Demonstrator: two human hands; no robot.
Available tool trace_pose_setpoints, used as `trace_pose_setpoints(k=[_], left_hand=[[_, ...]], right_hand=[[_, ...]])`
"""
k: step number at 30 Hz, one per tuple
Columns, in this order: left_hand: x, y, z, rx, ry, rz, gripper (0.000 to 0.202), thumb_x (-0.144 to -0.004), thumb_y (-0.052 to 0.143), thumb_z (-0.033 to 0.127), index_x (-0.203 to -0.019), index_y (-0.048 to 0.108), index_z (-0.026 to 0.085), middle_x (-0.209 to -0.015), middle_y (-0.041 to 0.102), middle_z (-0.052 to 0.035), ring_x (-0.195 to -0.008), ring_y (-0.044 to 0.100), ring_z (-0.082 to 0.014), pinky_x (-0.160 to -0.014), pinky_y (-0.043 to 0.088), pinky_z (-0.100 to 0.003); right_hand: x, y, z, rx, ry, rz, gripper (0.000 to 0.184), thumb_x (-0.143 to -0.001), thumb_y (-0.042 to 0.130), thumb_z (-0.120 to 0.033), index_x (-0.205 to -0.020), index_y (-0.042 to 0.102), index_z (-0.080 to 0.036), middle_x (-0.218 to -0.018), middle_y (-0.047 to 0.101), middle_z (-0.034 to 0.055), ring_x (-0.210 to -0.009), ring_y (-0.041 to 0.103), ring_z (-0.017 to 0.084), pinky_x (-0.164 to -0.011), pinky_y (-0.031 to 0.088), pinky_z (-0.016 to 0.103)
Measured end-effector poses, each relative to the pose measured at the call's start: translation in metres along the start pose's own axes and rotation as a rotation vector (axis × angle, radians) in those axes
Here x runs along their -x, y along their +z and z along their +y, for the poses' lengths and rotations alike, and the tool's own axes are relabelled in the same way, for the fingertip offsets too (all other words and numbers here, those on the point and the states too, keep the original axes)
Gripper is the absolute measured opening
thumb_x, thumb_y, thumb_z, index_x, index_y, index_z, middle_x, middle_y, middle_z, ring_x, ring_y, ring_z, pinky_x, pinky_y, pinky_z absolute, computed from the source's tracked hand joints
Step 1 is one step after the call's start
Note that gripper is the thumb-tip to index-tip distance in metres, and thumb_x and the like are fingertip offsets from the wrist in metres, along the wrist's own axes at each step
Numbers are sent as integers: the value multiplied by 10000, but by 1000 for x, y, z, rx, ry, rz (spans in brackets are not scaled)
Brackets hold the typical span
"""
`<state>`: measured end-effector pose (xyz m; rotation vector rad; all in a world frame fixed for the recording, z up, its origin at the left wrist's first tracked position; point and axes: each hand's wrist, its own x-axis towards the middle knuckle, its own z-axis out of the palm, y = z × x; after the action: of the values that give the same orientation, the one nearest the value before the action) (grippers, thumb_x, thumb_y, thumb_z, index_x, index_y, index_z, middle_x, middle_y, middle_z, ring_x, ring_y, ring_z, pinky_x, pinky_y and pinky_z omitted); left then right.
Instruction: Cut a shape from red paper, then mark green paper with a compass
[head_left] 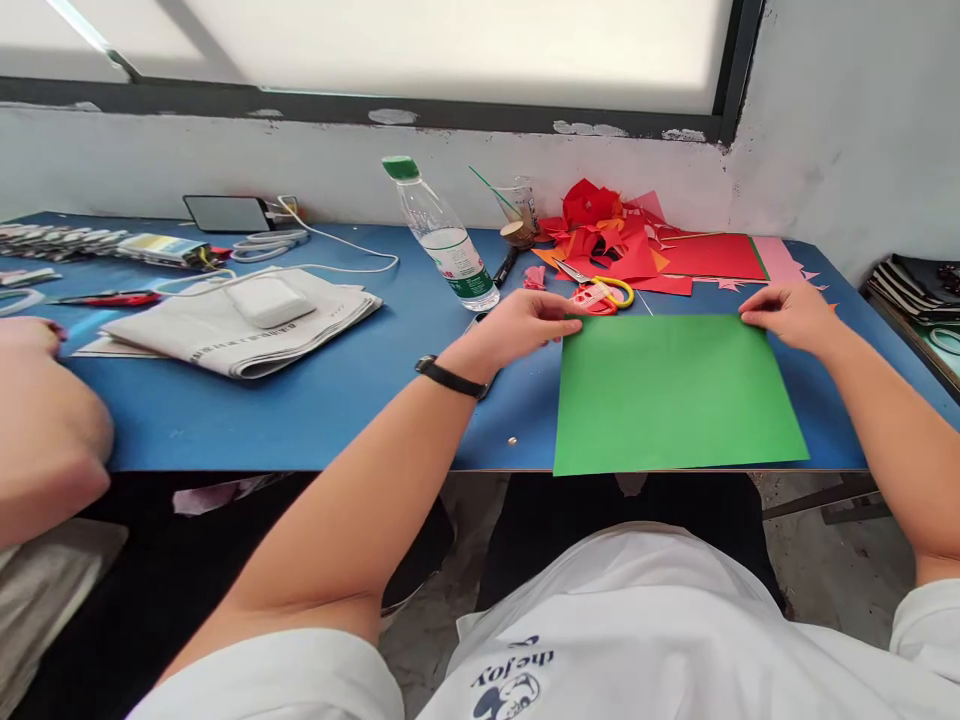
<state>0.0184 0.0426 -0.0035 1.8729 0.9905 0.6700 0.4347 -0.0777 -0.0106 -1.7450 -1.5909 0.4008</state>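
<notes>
A plain green sheet of paper spans the space between my hands, its near edge around the table's front edge. My left hand, with a black band on the wrist, pinches the sheet's far left corner. At the far right corner my right hand pinches it between thumb and fingers. Just beyond the paper lie scissors with yellow and red handles, partly hidden near my left fingertips. Behind them is a heap of red and orange paper scraps.
A water bottle with a green cap stands left of my left hand. Farther left, a white box rests on folded newspaper. Another person's arm reaches in at the left edge. A glass stands near the wall.
</notes>
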Motion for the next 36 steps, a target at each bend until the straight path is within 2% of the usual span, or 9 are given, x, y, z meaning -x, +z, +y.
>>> trace_pose_setpoints(k=[1, 4, 8, 13, 20, 28, 30, 34, 36], left_hand=[[-4, 4, -6, -43, -64, -56, 496, -651, 940, 456, -1047, 901, 160, -717, 695, -4, -612, 517, -115, -542, 370, -252], [-13, 10, -17, -86, -130, -142, 489, -605, 953, 444, -1005, 906, 168, -730, 730, -22, -621, 607, -153, -558, 456, -278], [-15, 10, -14, -101, -162, -224, 494, -582, 986, 448, -994, 908, 187, -801, 789, -50, -645, 689, -193, -599, 548, -313], [-7, 10, -15, -69, -194, -289, 506, -611, 999, 453, -1037, 912, 196, -818, 800, -58, -685, 704, -181, -626, 573, -290], [0, 22, -23, 17, -234, -232, 497, -618, 1026, 437, -1040, 903, 205, -771, 762, -36, -665, 656, -147, -564, 508, -249], [-29, 33, -16, -31, -259, -165, 365, -650, 984, 328, -973, 897, 183, -726, 744, -28, -609, 633, -146, -573, 519, -286], [-32, 33, -16, -56, -243, -182, 358, -657, 982, 325, -975, 899, 183, -711, 735, -24, -589, 624, -146, -569, 519, -297], [-32, 31, -22, 14, -270, -175, 397, -656, 980, 343, -1007, 894, 178, -739, 749, -29, -626, 650, -147, -581, 530, -283], [-31, 30, -25, 57, -296, -177, 420, -653, 981, 350, -1021, 887, 173, -744, 749, -28, -638, 652, -143, -586, 531, -273]], right_hand=[[0, 8, 6, 35, 22, -54, 169, -753, 906, -360, -840, 879, -217, -846, 870, 70, -853, 817, 312, -847, 668, 442], [3, 24, 16, 158, 59, -191, 99, -811, 848, -294, -879, 886, -232, -908, 891, 51, -911, 832, 300, -882, 661, 407], [6, 28, 19, 222, 47, -236, 114, -849, 791, -247, -912, 885, -234, -979, 898, 51, -963, 828, 291, -915, 645, 400], [7, 28, 19, 307, 26, -291, 108, -845, 774, -231, -893, 871, -244, -936, 886, 38, -883, 805, 269, -840, 612, 365], [-1, 26, 20, 424, 10, -335, 126, -857, 759, -207, -897, 872, -245, -936, 883, 37, -879, 791, 264, -787, 565, 343], [-31, 23, 22, 582, 27, -335, 115, -880, 786, -222, -956, 870, -202, -961, 871, 96, -921, 791, 319, -802, 564, 384], [-35, 23, 20, 661, -46, -335, 194, -866, 808, -234, -1040, 867, -172, -1046, 860, 142, -999, 785, 358, -826, 574, 411], [-37, 33, 12, 709, -359, -381, 498, -905, 699, -123, -1398, 774, -125, -1400, 771, 195, -1313, 703, 370, -1022, 560, 427], [-37, 40, 8, 729, -430, -446, 560, -906, 629, -67, -1451, 748, -126, -1425, 758, 188, -1308, 699, 358, -1024, 549, 430]])
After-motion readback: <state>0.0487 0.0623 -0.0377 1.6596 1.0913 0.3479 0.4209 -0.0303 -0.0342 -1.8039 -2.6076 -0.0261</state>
